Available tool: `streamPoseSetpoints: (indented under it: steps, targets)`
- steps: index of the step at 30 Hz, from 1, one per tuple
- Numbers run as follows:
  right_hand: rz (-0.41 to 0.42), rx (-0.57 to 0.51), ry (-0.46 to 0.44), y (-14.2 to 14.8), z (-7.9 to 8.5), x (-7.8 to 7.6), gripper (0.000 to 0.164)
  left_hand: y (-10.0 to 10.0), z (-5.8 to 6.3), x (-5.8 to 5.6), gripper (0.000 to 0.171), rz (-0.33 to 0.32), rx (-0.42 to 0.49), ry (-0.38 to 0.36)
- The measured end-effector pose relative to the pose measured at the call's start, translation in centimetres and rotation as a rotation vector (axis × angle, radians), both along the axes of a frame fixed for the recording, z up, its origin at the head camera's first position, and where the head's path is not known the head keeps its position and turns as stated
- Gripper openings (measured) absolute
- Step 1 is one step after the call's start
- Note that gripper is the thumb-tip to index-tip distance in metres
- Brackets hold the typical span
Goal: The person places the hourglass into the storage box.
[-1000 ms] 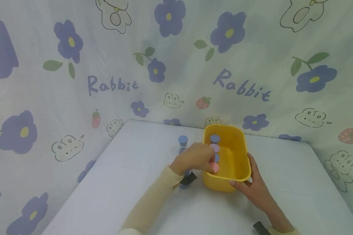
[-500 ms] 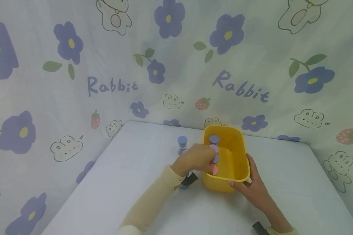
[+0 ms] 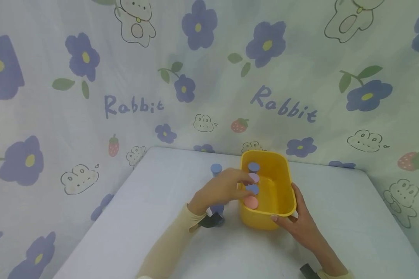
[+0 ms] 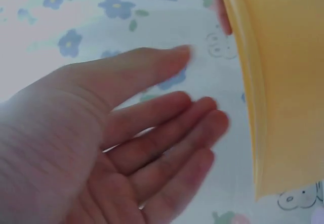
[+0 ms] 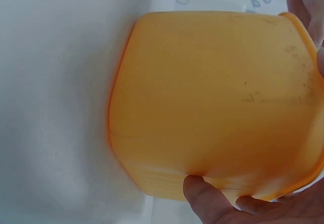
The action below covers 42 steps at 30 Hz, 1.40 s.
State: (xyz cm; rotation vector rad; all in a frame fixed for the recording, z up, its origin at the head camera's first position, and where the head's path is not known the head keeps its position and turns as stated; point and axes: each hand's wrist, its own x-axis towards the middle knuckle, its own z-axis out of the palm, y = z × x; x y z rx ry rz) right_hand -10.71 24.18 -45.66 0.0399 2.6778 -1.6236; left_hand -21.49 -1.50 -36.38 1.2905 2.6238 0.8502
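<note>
A yellow plastic bin (image 3: 265,221) stands on the white table. Along its inner left side are sand timers in a row: a pink one (image 3: 251,202) nearest, then a blue one (image 3: 253,189), a purple one (image 3: 253,178) and a second blue one (image 3: 253,166). My left hand (image 3: 225,188) reaches over the bin's left rim, above the row. In the left wrist view its fingers (image 4: 172,143) are spread loosely with nothing between them. My right hand (image 3: 302,217) grips the bin's near right corner, thumb at the rim, other fingers against the outer wall.
Left of the bin, a blue-ended sand timer (image 3: 216,169) stands on the table. Another blue one (image 3: 217,209) is partly hidden by my left wrist. A fabric backdrop (image 3: 209,77) with flowers and rabbits hangs behind the table (image 3: 143,217).
My left hand has let go of the pink sand timer, which stays in the bin's near left corner. Its fingers have loosened and drawn back left. The right hand keeps its grip.
</note>
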Motion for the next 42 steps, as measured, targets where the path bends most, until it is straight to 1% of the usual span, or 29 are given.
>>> streamPoseSetpoints:
  steps: [3,6,9,11,15,19,23,25,30,32,38,42]
  targets:
    - [-0.005,0.001,-0.009,0.0,0.0,-0.1,0.117,-1.6,0.2,-0.4,0.033,0.024,0.111,-0.04]
    - [-0.008,-0.002,-0.013,0.1,-0.1,-0.2,0.117,-3.3,0.3,-0.7,0.031,0.06,0.194,-0.053]
    - [-0.009,-0.002,-0.013,0.2,-0.2,-0.3,0.117,-5.2,0.5,-0.9,0.029,0.088,0.273,-0.05]
    - [-0.006,-0.002,-0.01,0.2,-0.2,-0.3,0.118,-6.4,0.4,-1.1,0.027,0.096,0.329,-0.035]
    - [-0.003,-0.003,0.003,0.4,-0.3,-0.3,0.117,-8.7,0.0,-1.3,0.028,0.126,0.426,-0.021]
    - [-0.001,-0.003,0.01,0.5,-0.4,-0.3,0.116,-10.7,-0.7,-1.2,0.035,0.185,0.499,-0.054]
    - [-0.004,0.007,0.011,0.5,-0.3,-0.2,0.116,-12.2,-2.0,-0.9,0.04,0.231,0.548,-0.105]
    - [-0.006,0.007,0.006,0.5,-0.3,-0.2,0.116,-12.9,-2.8,-0.8,0.042,0.237,0.564,-0.128]
    - [-0.007,0.004,0.004,0.3,-0.2,-0.3,0.116,-14.2,-4.8,-0.1,0.047,0.25,0.56,-0.168]
    - [-0.007,0.0,0.01,0.2,-0.3,-0.3,0.116,-14.6,-5.5,0.2,0.049,0.26,0.564,-0.181]
    - [-0.013,-0.011,-0.004,0.3,-0.3,-0.4,0.115,-15.2,-7.8,0.7,0.055,0.281,0.568,-0.207]
    - [-0.013,-0.017,-0.009,0.3,-0.2,-0.4,0.114,-15.3,-9.1,0.9,0.059,0.269,0.549,-0.231]
